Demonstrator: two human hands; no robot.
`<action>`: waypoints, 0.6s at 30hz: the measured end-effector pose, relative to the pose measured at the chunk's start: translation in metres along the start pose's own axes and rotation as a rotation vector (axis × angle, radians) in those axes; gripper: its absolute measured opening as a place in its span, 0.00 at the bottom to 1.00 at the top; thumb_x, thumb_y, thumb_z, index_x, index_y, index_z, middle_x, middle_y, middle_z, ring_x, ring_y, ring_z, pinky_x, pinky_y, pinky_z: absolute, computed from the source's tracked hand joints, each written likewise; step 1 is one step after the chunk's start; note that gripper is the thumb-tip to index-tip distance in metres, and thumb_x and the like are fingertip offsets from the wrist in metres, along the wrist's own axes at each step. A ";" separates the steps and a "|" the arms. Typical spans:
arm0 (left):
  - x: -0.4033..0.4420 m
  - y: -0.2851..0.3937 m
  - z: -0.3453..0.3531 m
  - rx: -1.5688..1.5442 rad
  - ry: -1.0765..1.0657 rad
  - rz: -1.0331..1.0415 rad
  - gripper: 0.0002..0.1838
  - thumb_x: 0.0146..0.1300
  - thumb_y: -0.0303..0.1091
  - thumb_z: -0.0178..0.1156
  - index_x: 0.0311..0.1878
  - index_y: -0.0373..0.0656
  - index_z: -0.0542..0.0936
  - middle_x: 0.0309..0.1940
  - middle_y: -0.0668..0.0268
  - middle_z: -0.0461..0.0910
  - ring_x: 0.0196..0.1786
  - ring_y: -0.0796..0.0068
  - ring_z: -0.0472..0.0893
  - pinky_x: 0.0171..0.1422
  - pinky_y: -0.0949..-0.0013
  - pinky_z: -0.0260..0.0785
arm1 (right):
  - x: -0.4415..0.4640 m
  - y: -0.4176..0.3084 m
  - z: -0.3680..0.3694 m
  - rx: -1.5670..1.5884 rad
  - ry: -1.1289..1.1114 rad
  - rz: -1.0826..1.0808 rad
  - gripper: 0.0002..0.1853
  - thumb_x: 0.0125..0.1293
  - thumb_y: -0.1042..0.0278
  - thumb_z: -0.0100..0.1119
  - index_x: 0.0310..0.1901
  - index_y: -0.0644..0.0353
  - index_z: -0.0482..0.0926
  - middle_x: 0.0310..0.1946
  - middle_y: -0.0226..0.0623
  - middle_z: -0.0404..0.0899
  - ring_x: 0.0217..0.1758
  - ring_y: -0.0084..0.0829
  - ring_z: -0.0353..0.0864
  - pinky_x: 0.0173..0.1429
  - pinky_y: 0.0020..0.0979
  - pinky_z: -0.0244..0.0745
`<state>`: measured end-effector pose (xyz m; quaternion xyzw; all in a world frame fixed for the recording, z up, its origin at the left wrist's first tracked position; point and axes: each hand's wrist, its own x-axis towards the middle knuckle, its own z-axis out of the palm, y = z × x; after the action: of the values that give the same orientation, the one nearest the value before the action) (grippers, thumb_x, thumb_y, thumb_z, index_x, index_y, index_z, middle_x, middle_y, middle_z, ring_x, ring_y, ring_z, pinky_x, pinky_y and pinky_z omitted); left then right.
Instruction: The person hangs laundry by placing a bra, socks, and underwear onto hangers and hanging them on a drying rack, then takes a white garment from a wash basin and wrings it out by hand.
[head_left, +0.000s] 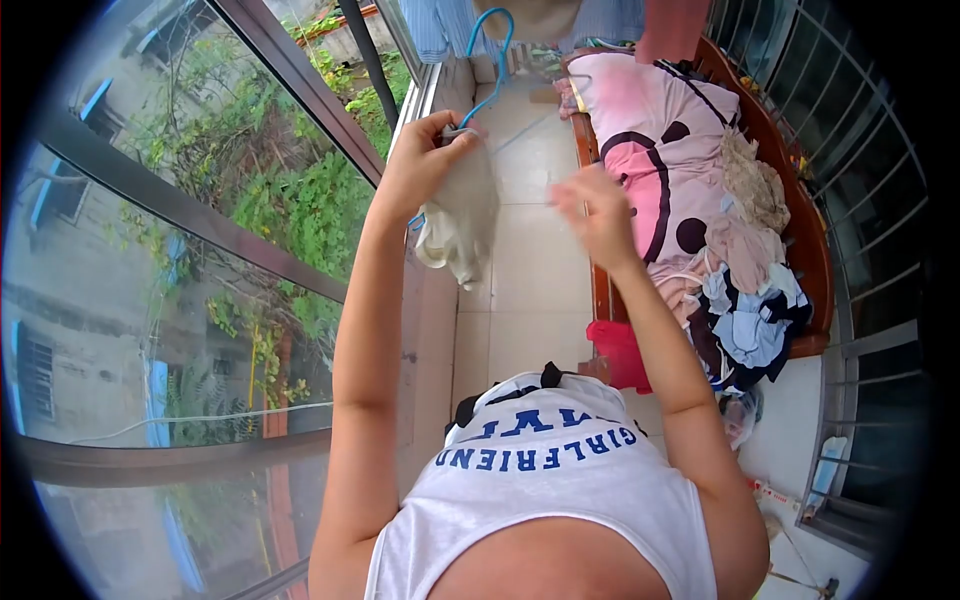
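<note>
A blue clothes hanger [497, 72] stands with its hook upward above my left hand [428, 155], which is closed around its lower part. From the same hand hangs a pale, greyish-white garment [462, 215], bunched and loose at the bottom; a bit of blue shows at its left edge. How the garment sits on the hanger is hidden by my fingers and the cloth. My right hand [598, 208] is raised in front of the bench, apart from the garment. Its fingers are smeared by motion, and I make out nothing held in it.
Windows [220, 200] run along the left. To the right, a wooden bench [822, 270] bears a pink cushion [660, 150] and a pile of clothes [750, 320]. A red container [622, 355] stands beside the bench. Hanging clothes [610, 22] are overhead, above the tiled floor [525, 255].
</note>
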<state>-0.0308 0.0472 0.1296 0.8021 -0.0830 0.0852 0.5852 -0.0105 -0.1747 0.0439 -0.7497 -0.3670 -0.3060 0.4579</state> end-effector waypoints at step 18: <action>-0.021 0.028 -0.026 0.023 0.112 0.042 0.17 0.65 0.43 0.51 0.34 0.39 0.81 0.24 0.75 0.75 0.27 0.88 0.69 0.32 0.81 0.61 | -0.006 0.001 0.056 0.679 -0.745 0.368 0.16 0.50 0.61 0.65 0.37 0.59 0.77 0.35 0.31 0.79 0.43 0.26 0.76 0.51 0.28 0.68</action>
<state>-0.0583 0.0641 0.1582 0.8009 -0.0657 0.1432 0.5778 -0.0057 -0.1261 0.0167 -0.6691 -0.4455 0.2021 0.5595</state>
